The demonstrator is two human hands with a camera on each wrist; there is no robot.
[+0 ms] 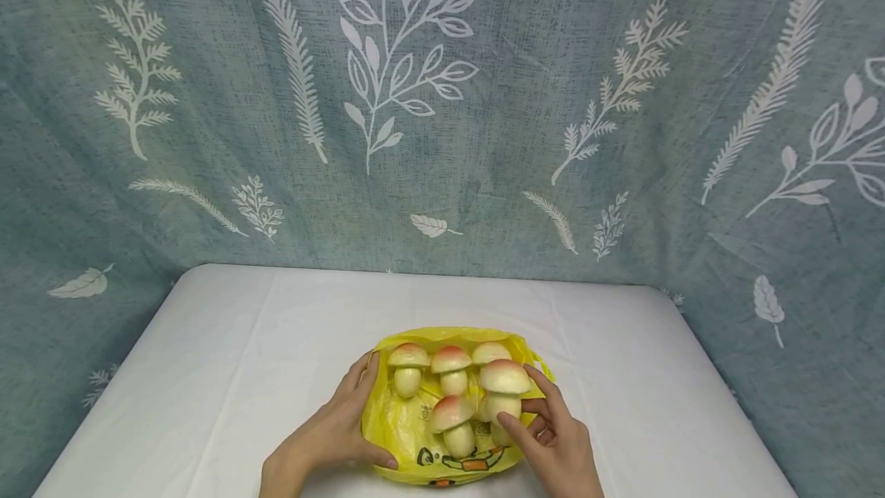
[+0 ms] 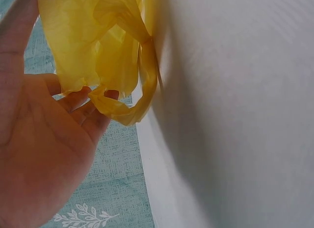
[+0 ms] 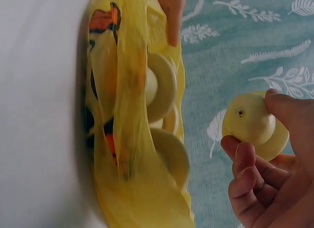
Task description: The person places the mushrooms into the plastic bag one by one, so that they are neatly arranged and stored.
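In the head view my right hand (image 1: 558, 438) holds a toy mushroom (image 1: 505, 379) with a pale cap tinged red, thumb and fingers pinching it. The right wrist view shows this mushroom (image 3: 250, 121) raised above the bag's edge, its stem's underside with a small dark hole. My left hand (image 1: 339, 417) spans the left side of the yellow plastic bag (image 1: 390, 436), fingers at its back rim and thumb over its front. In the left wrist view, fingers lie behind the thin film of the bag (image 2: 73, 37). Several more mushrooms (image 1: 452, 415) lie in the bag, one partly hidden by the held one.
The bag lies near the front of a table with a white cloth (image 1: 228, 344). Behind the table and at its sides hangs a blue-green curtain (image 1: 505, 114) with white leaf prints. Black and orange print (image 1: 477, 463) marks the bag's front.
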